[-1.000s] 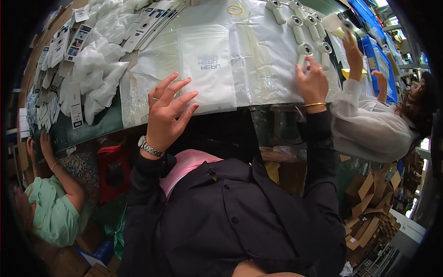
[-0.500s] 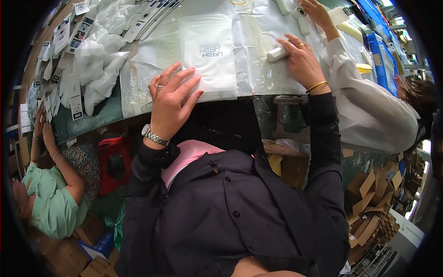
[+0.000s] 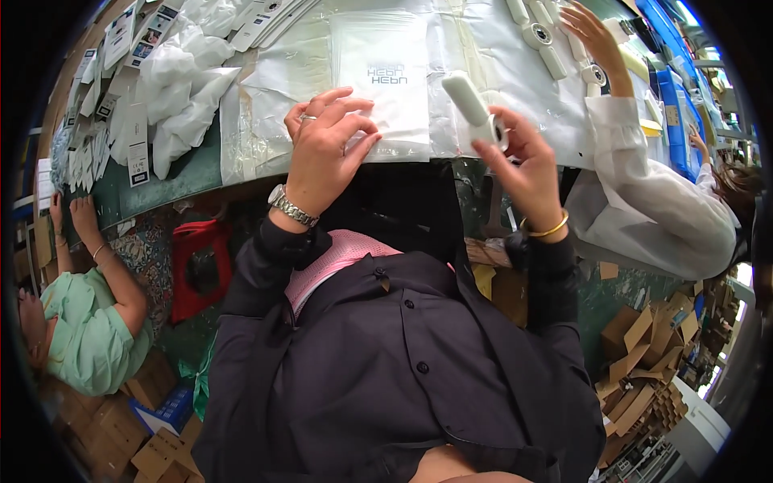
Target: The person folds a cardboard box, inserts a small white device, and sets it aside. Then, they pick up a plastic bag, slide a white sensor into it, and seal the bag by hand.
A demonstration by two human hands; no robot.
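A stack of frosted white plastic bags [image 3: 394,105] with dark printing lies on the table before me. My left hand [image 3: 332,145] is at the lower left corner of the stack, thumb and forefinger pinched together on the top bag's edge. My right hand [image 3: 527,161] grips a white handheld device [image 3: 467,98] by its round middle, which has a dark ring. The device's long rounded arm points up and left, raised above the table to the right of the bags. Part of it is hidden behind my fingers.
More white devices [image 3: 538,36] lie at the far right, near a co-worker's hand [image 3: 600,40] in a white sleeve. Flat printed cartons [image 3: 138,145] and crumpled white bags [image 3: 181,97] lie on the left. Another person in green [image 3: 88,330] works there. Blue bins [image 3: 678,113] stand far right.
My right hand has lifted the white device off the table and drawn it nearer, turning it upright. My left hand's fingers have gone from spread on the bag to pinched at its corner.
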